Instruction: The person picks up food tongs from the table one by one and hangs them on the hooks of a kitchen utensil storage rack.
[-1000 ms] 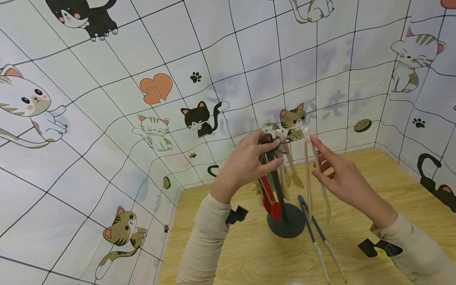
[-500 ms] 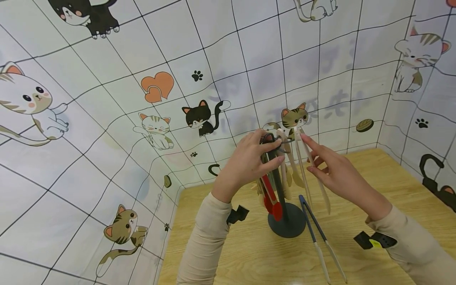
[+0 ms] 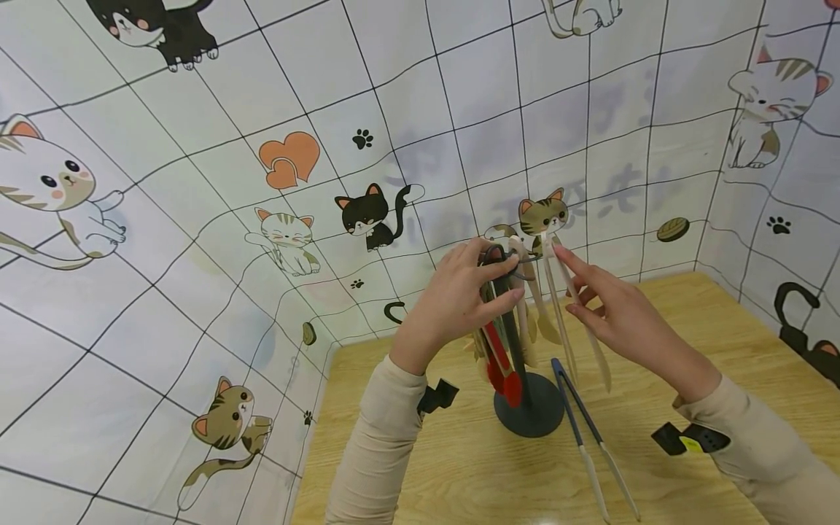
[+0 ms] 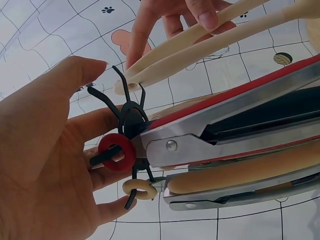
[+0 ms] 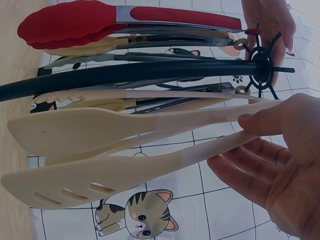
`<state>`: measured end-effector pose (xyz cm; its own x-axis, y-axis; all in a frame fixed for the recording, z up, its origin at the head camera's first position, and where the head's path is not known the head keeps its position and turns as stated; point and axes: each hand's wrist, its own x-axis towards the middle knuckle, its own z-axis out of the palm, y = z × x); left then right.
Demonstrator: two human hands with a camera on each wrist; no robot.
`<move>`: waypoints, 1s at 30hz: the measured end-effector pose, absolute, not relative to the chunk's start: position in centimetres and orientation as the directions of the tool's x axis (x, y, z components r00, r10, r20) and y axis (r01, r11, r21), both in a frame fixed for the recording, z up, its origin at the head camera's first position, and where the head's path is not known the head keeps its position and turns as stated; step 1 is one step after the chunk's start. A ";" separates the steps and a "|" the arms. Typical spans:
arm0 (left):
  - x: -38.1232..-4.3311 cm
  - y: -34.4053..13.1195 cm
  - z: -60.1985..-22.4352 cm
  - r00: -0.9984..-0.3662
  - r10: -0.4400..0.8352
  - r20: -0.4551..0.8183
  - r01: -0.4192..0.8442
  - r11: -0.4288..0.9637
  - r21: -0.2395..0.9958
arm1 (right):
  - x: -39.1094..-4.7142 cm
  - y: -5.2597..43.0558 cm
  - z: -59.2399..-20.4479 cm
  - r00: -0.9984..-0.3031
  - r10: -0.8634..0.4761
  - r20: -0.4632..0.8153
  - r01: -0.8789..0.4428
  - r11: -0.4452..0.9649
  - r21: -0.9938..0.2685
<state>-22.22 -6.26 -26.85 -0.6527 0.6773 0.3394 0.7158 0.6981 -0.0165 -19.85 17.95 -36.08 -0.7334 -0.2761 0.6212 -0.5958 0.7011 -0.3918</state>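
Observation:
A dark utensil stand (image 3: 515, 328) stands upright, with a ring of curved hooks (image 5: 261, 65) at its top. My left hand (image 3: 453, 299) is at that hook ring; in the left wrist view its fingers (image 4: 100, 125) extend behind the hooks and the thumb stands apart. Cream tongs (image 5: 200, 152) with one slotted blade are pinched by my right hand (image 3: 620, 313) near their joined top end. That end has a hole and sits against a hook at the stand's right; I cannot tell whether the hook passes through. Red tongs (image 5: 70, 25) hang from another hook.
More pale and grey tongs (image 4: 235, 175) hang around the pole. Blue-handled tongs with white tips (image 3: 593, 445) lie spread on the wooden table (image 3: 420, 467), right of the stand's round base (image 3: 528, 419). A cat-print wall covering (image 3: 453, 109) rises behind and at both sides.
My right hand has brought the cream tongs left to the stand's hooks over the first half second, then stayed nearly still. The red tongs have shifted slightly. My left hand has kept its place.

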 end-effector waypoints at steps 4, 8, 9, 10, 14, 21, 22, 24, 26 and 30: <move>-22.3 -6.3 -26.9 -0.651 0.678 0.340 0.715 0.699 -0.024 | -20.1 18.0 -36.2 -0.728 -0.278 0.627 -0.603 0.695 -0.392; -22.3 -6.3 -27.0 -0.648 0.680 0.343 0.715 0.698 -0.034 | -20.3 18.0 -36.3 -0.730 -0.274 0.626 -0.603 0.690 -0.401; -22.3 -6.3 -27.0 -0.648 0.679 0.343 0.715 0.699 -0.033 | -20.3 18.0 -36.3 -0.731 -0.274 0.625 -0.602 0.689 -0.403; -22.3 -6.3 -27.0 -0.649 0.678 0.344 0.714 0.700 -0.033 | -20.4 18.0 -36.3 -0.734 -0.273 0.622 -0.600 0.691 -0.404; -22.3 -6.3 -27.0 -0.650 0.675 0.348 0.711 0.702 -0.032 | -20.4 18.1 -36.3 -0.743 -0.274 0.611 -0.596 0.687 -0.416; -22.3 -6.3 -27.0 -0.649 0.674 0.353 0.710 0.703 -0.037 | -20.6 18.0 -36.6 -0.738 -0.306 0.601 -0.614 0.674 -0.411; -22.3 -6.3 -27.0 -0.648 0.675 0.353 0.711 0.703 -0.037 | -20.7 18.0 -36.7 -0.739 -0.309 0.599 -0.616 0.671 -0.413; -22.4 -6.3 -27.0 -0.649 0.676 0.350 0.711 0.702 -0.039 | -20.7 17.9 -36.8 -0.738 -0.314 0.598 -0.619 0.668 -0.413; -22.4 -6.3 -27.0 -0.647 0.677 0.349 0.712 0.701 -0.041 | -20.7 17.8 -37.0 -0.738 -0.314 0.597 -0.620 0.664 -0.418; -22.5 -6.2 -27.0 -0.649 0.675 0.351 0.710 0.703 -0.040 | -20.8 17.6 -37.1 -0.742 -0.317 0.591 -0.620 0.659 -0.425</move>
<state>-22.47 -6.21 -27.03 -0.6491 0.6750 0.3509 0.7096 0.7034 -0.0404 -20.80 17.56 -37.09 -0.7417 -0.3168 0.5912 -0.6203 0.6592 -0.4250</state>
